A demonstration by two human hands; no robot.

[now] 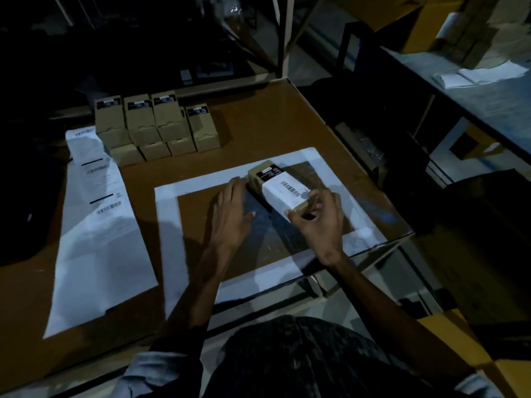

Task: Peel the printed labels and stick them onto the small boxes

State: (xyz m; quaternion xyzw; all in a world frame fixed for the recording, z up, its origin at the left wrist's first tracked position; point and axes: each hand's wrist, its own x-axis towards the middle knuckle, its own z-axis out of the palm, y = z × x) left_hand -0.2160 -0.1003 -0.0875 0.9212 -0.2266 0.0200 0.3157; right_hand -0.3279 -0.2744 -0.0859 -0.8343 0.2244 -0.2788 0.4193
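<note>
The room is dim, with most of the upper left of the frame lost in darkness. A brown bench fills the middle, its surface scuffed. A pale metal frame post rises at the bench's far corner. At the upper right stands a grey shelf carrying folded white papers, with brown cartons behind it.

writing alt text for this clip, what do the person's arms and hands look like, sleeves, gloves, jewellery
Both hands are bare: no gloves on the left hand or the right hand, and no rings, watch or bracelets show in this dim light. The forearms are uncovered. Light grey-blue sleeves sit pushed up near the elbows, over a dark patterned garment.
</note>
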